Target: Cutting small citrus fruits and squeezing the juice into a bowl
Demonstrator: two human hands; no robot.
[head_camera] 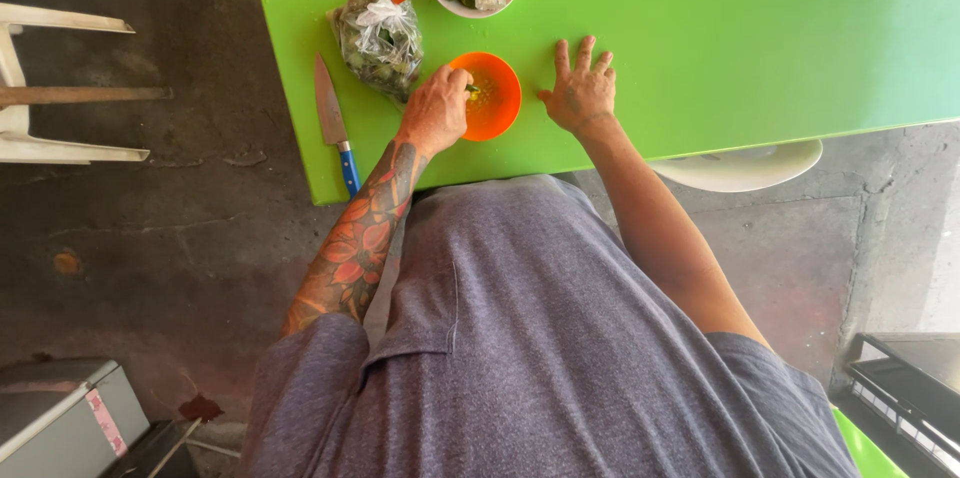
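My left hand (435, 113) pinches a small green piece over the orange bowl (488, 96) on the green table (720, 38); my right hand (580, 93) lies spread flat at three o'clock. The bag of greens (378, 41) at ten o'clock looks mostly full, so I judge much remains.

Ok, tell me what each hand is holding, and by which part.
The left hand pinches a small green piece at the fingertips over the orange bowl; which part it grips cannot be told. The right hand holds nothing, lying flat on the green table.
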